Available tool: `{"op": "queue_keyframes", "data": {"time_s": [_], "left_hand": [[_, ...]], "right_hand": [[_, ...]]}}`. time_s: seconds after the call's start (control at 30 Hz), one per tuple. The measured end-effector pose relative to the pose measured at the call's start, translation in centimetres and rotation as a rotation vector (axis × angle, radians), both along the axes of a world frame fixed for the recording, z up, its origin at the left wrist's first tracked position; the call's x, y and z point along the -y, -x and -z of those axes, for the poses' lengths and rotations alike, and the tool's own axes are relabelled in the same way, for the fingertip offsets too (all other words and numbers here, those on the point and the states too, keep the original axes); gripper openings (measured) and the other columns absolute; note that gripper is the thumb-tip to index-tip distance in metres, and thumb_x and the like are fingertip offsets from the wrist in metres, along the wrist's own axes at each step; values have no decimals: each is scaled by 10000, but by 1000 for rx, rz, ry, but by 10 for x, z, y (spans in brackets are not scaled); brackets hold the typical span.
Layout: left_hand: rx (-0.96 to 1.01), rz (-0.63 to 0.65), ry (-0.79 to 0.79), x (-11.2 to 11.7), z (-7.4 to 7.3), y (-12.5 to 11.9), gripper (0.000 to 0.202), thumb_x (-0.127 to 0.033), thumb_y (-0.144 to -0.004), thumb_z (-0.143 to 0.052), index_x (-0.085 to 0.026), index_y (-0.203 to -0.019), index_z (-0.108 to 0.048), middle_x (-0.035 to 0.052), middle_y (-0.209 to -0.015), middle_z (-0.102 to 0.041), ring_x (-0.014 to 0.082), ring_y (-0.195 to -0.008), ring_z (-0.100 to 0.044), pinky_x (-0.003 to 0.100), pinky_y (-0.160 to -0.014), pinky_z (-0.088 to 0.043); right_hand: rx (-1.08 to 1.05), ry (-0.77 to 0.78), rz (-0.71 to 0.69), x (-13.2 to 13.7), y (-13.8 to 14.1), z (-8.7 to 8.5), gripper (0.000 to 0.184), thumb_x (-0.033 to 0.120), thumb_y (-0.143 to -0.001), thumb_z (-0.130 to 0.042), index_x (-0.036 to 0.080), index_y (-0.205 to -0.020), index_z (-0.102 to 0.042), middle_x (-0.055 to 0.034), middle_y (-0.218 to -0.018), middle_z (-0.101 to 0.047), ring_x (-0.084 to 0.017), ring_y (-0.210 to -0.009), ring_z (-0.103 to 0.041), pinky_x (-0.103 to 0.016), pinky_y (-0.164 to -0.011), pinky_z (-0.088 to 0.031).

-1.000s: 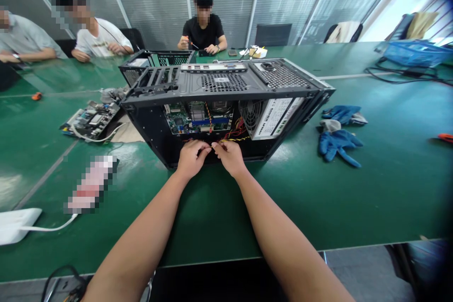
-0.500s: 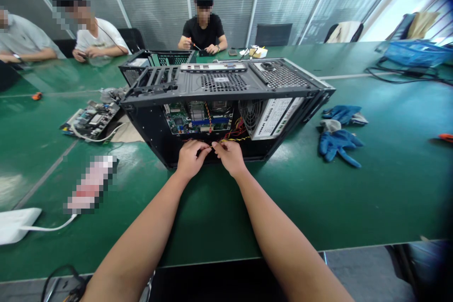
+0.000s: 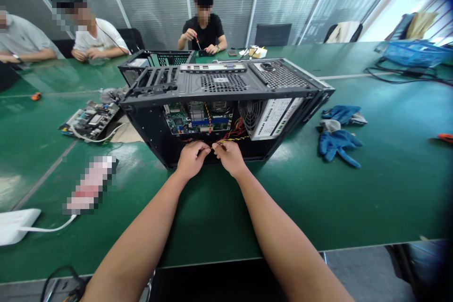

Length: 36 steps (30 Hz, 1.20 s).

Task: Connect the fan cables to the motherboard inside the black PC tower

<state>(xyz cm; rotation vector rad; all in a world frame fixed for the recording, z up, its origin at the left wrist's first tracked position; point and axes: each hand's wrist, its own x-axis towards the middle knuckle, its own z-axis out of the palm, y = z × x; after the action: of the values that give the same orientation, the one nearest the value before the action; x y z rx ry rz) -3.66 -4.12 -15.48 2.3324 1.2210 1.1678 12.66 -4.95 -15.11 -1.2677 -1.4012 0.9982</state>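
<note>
An open black computer case [image 3: 226,86] lies on its side on the green table [image 3: 354,188], its motherboard [image 3: 196,118] and power supply [image 3: 271,115] showing. My left hand [image 3: 191,158] and my right hand [image 3: 230,155] meet at the case's near bottom edge. Both hands are closed in a pinch on a thin yellow-and-black twisted cable [image 3: 231,140] that runs toward the power supply. Red and yellow wires lie bunched just behind my fingers.
Blue work gloves [image 3: 338,141] lie right of the case. A loose circuit board [image 3: 92,120] sits at left, a white device with a cord [image 3: 16,226] at near left. A second open case [image 3: 152,61] stands behind. Three people sit across the table. A blue basket [image 3: 414,52] is at far right.
My hands have stayed at the case's edge, shifting only slightly on the cable. The person in black across the table has raised a screwdriver.
</note>
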Motion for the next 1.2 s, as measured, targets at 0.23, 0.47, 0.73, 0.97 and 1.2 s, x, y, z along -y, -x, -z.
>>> {"op": "queue_keyframes", "data": {"time_s": [0.23,0.47,0.73,0.97,1.2], "left_hand": [[25,-44,-54,2,-1,0,139,-286,-892,-593,-209,-791,-650,10,-739,-669,167,-712,-618,322,-733,-480],[25,-57,-93,2,1,0,135,-304,-895,-607,-211,-807,-650,0,-755,-675,162,-738,-623,344,-823,-479],[-9,-34,-64,0,2,0,134,-279,-906,-583,-206,-808,-639,5,-766,-669,166,-744,-614,334,-793,-466],[-15,-24,-33,1,-3,-1,128,-257,-895,-574,-208,-792,-634,9,-742,-660,174,-726,-611,333,-750,-462],[-9,3,16,-1,-2,0,156,-270,-908,-550,-208,-791,-632,8,-749,-663,174,-735,-604,330,-746,-457]], "right_hand": [[8,19,56,2,1,-1,322,434,-806,-587,178,-612,-595,-19,-581,-632,-128,-514,-570,-257,-551,-438],[25,36,61,2,1,-3,355,442,-813,-588,172,-582,-598,-23,-553,-621,-123,-495,-560,-255,-547,-431],[1,33,27,0,1,-1,304,393,-813,-568,170,-608,-593,-22,-574,-622,-123,-513,-562,-251,-544,-434],[-4,-2,-1,0,0,1,283,385,-808,-552,181,-614,-579,-9,-573,-602,-120,-514,-545,-252,-538,-429],[7,-16,-22,1,-1,-2,283,374,-815,-548,182,-608,-568,-7,-572,-598,-120,-517,-541,-249,-539,-424]]}}
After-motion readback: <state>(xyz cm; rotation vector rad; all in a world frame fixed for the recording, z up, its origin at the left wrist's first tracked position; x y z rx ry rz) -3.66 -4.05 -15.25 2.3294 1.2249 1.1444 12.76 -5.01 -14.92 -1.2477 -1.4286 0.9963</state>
